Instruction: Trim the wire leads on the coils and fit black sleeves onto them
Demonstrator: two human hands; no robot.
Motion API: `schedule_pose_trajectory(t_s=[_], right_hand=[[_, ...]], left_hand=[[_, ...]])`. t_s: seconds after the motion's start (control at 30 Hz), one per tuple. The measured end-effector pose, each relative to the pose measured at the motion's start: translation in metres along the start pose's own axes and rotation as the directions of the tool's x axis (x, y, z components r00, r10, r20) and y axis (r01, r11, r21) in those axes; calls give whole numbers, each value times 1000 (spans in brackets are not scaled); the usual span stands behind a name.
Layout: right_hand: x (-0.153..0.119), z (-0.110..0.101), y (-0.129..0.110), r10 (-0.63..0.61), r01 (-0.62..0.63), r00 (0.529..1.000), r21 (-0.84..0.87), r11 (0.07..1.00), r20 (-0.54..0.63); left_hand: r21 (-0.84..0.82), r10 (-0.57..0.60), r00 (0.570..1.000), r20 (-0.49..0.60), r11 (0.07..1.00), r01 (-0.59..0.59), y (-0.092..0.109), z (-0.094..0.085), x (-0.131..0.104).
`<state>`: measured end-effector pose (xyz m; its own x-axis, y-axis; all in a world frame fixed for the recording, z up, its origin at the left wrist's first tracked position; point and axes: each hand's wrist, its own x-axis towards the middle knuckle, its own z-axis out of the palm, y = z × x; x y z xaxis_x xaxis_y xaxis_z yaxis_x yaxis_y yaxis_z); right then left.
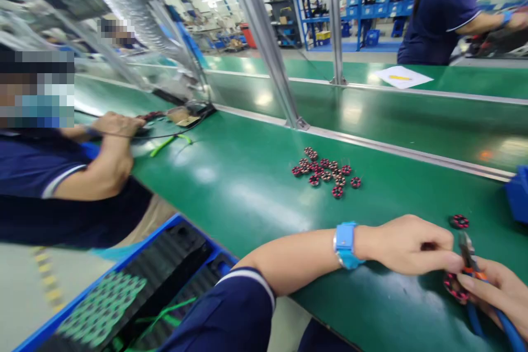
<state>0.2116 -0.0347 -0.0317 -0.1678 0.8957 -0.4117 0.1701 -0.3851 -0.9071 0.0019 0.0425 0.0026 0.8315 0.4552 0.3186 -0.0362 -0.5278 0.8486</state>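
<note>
A small ring coil wound with reddish wire (455, 288) is between my two hands at the lower right. My left hand (406, 245), wearing a blue wristband, is closed in a pinch just above the coil; what its fingertips grip is hidden. In my right hand (501, 289) are cutting pliers (467, 250) with blue and orange handles, jaws pointing up beside the left fingertips. The right thumb also lies against the coil's edge. Another ring coil (459, 221) rests on the green table just beyond the pliers.
Several similar ring coils (325, 170) lie in a loose group on the green tabletop (256, 187). A metal post (268, 49) rises behind them. A blue bin (517, 195) stands at right, a blue tray (218, 247) at lower left. Co-workers are at left and far right.
</note>
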Motion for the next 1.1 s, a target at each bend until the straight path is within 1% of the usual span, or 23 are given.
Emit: schedule_pose_trajectory(t_s=[0.07, 0.1, 0.13, 0.17, 0.2, 0.3, 0.33, 0.37, 0.43, 0.47, 0.57, 0.6, 0.73, 0.97, 1.03, 1.1], right_hand=[[-3, 9, -14, -29, 22, 998, 109, 994, 62], [-5, 15, -22, -63, 49, 995, 175, 983, 77], [-5, 21, -29, -74, 46, 991, 241, 969, 109], [-3, 24, -35, -69, 32, 992, 314, 949, 107], [2, 26, -38, -37, -6, 993, 376, 926, 109], [24, 17, -38, 38, -13, 998, 465, 885, -45], [29, 14, -35, 53, -16, 997, 498, 867, -61], [34, 13, -32, 58, -13, 996, 539, 842, -67], [36, 15, -28, 44, 9, 996, 596, 803, -74], [35, 19, -27, 30, 25, 996, 614, 789, -78], [24, 28, -27, 2, 65, 995, 640, 766, -104], [20, 29, -28, 3, 70, 994, 644, 762, -112], [11, 27, -31, 30, 62, 991, 640, 766, -132], [4, 29, -32, 61, 25, 991, 608, 794, -121], [3, 28, -32, 71, 0, 992, 578, 816, -100], [2, 26, -32, 78, -19, 993, 540, 842, -86]], left_hand=[[-22, -39, 996, -79, 999, 38, 9, -5, -2], [-3, -70, 987, -147, 998, 70, 12, -6, -4], [24, -109, 976, -190, 993, 116, 14, -7, -6], [57, -122, 963, -242, 989, 140, 12, -8, -8], [75, -151, 955, -254, 982, 175, 8, -9, -8], [47, -223, 945, -240, 969, 241, -13, -6, -5], [27, -256, 925, -282, 961, 274, -18, -1, -4], [-14, -288, 910, -299, 955, 298, -21, 4, -3], [-124, -355, 879, -319, 935, 333, -20, 16, -4], [-186, -389, 868, -308, 920, 346, -18, 22, -3], [-339, -469, 842, -268, 864, 373, -10, 34, 1], [-376, -478, 833, -278, 852, 364, -9, 36, 2], [-519, -461, 827, -322, 817, 253, -11, 39, 4], [-617, -471, 820, -325, 763, 193, -5, 42, -1], [-667, -515, 806, -291, 713, 215, -3, 40, -3], [-712, -586, 771, -249, 650, 264, -2, 38, -6]])
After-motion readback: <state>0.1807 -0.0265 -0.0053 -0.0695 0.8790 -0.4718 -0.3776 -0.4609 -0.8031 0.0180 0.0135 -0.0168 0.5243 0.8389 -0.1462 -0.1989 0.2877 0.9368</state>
